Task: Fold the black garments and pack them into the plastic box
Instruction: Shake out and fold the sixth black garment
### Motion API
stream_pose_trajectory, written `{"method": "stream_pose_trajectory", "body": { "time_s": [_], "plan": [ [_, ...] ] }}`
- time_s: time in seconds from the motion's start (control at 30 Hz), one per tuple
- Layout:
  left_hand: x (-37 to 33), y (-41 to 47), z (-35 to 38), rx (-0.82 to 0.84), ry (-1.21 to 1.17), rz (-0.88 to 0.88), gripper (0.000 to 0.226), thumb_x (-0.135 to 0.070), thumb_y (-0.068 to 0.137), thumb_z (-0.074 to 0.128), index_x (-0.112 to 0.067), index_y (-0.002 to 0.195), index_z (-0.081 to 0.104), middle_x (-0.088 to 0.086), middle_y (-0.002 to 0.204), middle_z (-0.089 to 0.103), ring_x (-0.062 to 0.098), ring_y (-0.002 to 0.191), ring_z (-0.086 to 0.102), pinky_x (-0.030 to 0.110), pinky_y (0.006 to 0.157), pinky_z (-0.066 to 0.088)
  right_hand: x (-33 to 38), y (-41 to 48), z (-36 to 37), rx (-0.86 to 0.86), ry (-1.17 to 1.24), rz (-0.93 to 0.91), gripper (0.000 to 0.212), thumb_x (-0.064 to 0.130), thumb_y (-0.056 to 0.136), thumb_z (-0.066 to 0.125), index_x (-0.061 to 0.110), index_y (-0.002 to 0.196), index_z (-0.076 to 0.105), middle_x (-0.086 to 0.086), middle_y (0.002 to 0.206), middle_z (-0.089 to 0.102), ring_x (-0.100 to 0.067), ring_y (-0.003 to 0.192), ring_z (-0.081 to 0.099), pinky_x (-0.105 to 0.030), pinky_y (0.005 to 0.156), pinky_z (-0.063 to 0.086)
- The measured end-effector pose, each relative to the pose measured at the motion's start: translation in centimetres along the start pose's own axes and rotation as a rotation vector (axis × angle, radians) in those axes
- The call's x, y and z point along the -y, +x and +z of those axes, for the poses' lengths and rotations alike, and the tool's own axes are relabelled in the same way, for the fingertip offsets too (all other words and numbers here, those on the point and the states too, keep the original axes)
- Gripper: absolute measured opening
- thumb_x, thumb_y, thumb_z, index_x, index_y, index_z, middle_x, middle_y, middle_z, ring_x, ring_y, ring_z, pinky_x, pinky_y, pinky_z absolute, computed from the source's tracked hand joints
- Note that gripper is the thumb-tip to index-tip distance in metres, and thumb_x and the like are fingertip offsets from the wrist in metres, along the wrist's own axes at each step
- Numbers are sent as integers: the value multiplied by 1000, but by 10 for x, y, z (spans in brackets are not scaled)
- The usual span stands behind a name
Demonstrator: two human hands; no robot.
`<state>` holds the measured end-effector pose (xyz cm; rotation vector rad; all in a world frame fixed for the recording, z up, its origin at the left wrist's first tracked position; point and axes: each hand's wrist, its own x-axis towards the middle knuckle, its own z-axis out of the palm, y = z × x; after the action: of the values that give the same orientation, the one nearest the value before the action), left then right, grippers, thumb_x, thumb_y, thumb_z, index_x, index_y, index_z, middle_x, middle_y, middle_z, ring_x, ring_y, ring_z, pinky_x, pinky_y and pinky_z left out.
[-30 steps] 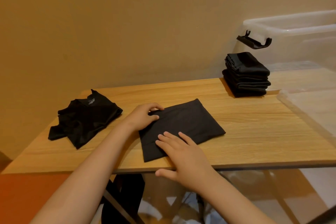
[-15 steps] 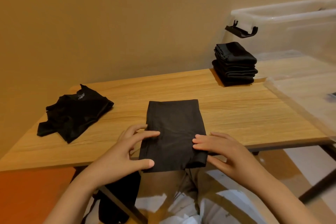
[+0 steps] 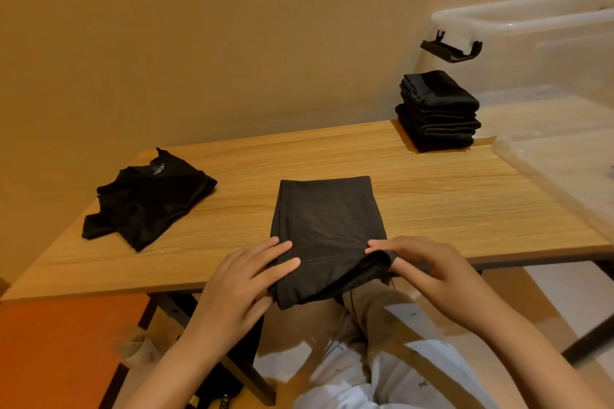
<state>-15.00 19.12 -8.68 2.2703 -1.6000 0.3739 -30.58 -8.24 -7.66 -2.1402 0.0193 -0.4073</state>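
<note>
Folded garment (image 3: pixel 327 222) lies lengthwise away, near end overhanging table (image 3: pixel 432 202).

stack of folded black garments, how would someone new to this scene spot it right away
Start at the wooden table and go to its far right corner, beside the clear plastic box. The stack of folded black garments sits there, the only neat multi-layer pile; the other black pieces lie single or crumpled.

The plastic box (image 3: pixel 531 30) runs off the right edge. The shirt (image 3: pixel 149 199) label's print is too small to read. The cloth (image 3: pixel 327 229) hides the right thumb.
</note>
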Motion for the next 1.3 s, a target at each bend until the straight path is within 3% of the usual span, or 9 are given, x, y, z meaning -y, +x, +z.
{"method": "stream_pose_trajectory", "body": {
  "time_s": [0.17,0.23,0.37,0.43,0.6,0.77,0.93,1.07,1.3],
  "plan": [
    [-11,4,2,-101,-96,-6,47,-15,78,52,-30,122,58,-15,137,55,6,136,41,30,111,29,9,0,-8,9,112,-7,27,20,93,56,41,103,69,17,101,71,-2,100,65,-24,87,52],
    [-14,8,-1,-164,-188,-55,38,-18,82,52,-31,116,62,-21,126,61,-2,128,47,27,107,32,15,3,-13,5,167,-10,23,23,91,55,38,97,71,12,98,72,-6,97,67,-21,84,52],
    [-31,45,-25,-197,-644,-401,18,-26,96,51,-35,107,64,-22,105,66,-2,105,59,17,87,46,27,33,-22,-109,255,11,20,17,93,53,19,98,72,3,94,71,-7,89,66,-19,77,53],
    [-29,73,-35,-223,-918,-608,18,-24,100,48,-29,111,62,-19,98,71,-1,96,65,12,76,50,31,60,-21,-183,239,45,17,16,96,51,17,102,68,5,93,70,-4,88,65,-17,74,52],
    [-15,108,-38,-71,-983,-901,53,-39,83,69,-23,126,43,-7,87,69,-8,60,64,5,46,41,18,110,-10,-107,160,411,36,31,92,62,24,125,50,-4,101,66,-13,91,64,-25,74,53],
    [-2,108,-20,-153,-772,-937,45,-28,89,68,-25,130,48,-2,94,73,9,83,69,19,61,52,7,109,-4,-205,52,352,41,19,88,68,30,124,51,0,94,64,-11,87,64,-23,70,53],
    [-8,107,-14,-399,-764,-850,30,-20,95,60,-36,117,47,-7,83,71,-4,75,67,12,54,49,15,105,-6,-335,100,145,41,10,91,62,36,123,56,18,105,57,7,89,59,-13,64,52],
    [3,112,-6,-323,-754,-920,48,-20,93,64,-25,133,40,-3,94,67,9,86,66,25,70,54,8,117,2,-328,-86,256,56,14,94,60,32,141,37,13,96,53,-6,78,58,-18,64,50],
    [17,117,-4,-333,-861,-935,53,-11,89,68,-28,133,43,-12,93,59,10,89,63,24,66,51,9,123,10,-360,-196,298,51,15,95,57,24,141,38,16,81,48,-7,75,57,-27,69,53]
  ]
}}
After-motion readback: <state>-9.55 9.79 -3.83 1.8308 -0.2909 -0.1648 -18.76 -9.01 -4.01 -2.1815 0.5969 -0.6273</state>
